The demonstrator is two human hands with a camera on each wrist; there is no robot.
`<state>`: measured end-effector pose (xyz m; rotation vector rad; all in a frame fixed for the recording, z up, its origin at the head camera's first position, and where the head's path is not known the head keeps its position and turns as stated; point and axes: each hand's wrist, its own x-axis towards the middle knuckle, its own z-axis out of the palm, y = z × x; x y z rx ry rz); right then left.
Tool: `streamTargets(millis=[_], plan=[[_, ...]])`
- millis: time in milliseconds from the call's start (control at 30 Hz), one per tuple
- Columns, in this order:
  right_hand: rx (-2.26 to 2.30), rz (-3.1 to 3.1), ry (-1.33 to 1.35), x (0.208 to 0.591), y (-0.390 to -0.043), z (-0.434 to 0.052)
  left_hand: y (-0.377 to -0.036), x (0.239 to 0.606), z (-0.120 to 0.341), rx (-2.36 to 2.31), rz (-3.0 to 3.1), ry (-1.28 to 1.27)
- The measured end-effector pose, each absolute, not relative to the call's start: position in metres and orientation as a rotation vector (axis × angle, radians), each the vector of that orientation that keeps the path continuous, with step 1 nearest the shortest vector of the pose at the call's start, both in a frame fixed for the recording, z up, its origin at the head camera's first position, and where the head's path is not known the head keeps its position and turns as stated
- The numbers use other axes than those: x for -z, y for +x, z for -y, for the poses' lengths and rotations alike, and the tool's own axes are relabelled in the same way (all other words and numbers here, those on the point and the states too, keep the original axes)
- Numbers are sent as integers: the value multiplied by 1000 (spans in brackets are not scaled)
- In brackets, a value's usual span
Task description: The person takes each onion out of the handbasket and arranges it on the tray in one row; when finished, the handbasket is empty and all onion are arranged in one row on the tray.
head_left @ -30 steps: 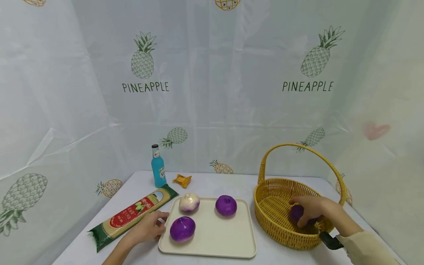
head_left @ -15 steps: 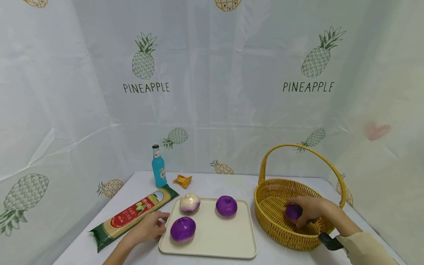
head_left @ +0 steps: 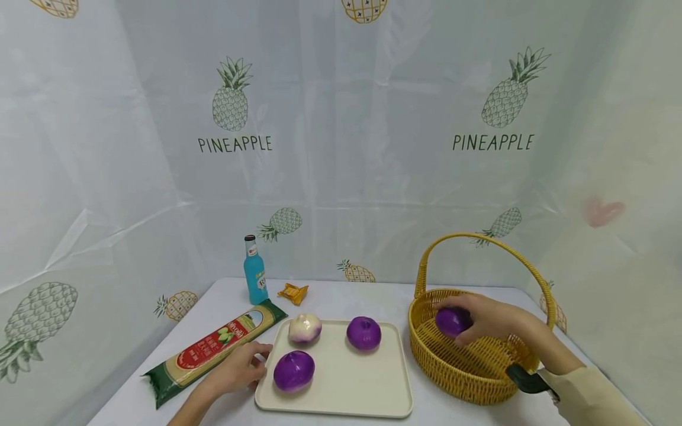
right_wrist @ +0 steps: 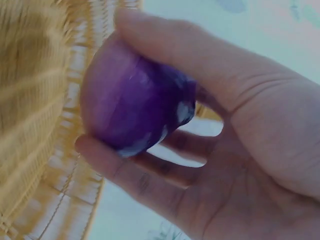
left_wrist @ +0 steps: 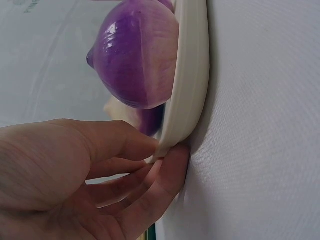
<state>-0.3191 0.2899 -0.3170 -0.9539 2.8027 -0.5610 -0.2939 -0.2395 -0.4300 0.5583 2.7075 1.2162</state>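
At 3 o'clock on the table: wicker basket (head_left: 469, 370), yellow, hooped handle upright. Above its bowl, right hand (head_left: 492, 322), fingers curled round a small purple onion (head_left: 452, 321), thumb over the top, onion clear of the weave in the right wrist view.
At centre: cream tray (head_left: 351, 390), bearing three onions. Purple onion (head_left: 294, 370) at 7 o'clock of the tray, just beside the left rim; pale onion (head_left: 305, 327) at 11 o'clock; dark purple onion (head_left: 364, 332) at 12 o'clock, apart from the pale one.
At 9 o'clock of the tray: left hand (head_left: 234, 370), fingertips pinching the rim, thumb on top, fingers tucked beneath.
At 10 o'clock: spaghetti packet (head_left: 213, 346), lying diagonal, touching the left hand. Beyond it, blue bottle (head_left: 254, 277), upright; orange wrapper (head_left: 293, 291) just beside.
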Motion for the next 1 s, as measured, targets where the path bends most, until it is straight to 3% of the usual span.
streamTargets(millis=[467, 667, 1000], plan=[[556, -2842, -1155, 298, -304, -228, -295, 431, 239, -1241, -2701, 543], [575, -2778, -1296, 308, -309, -198, -294, 431, 239, -1221, -2711, 560], [590, -2684, -1270, 339, -305, -159, -296, 434, 239, -1215, -2719, 548]])
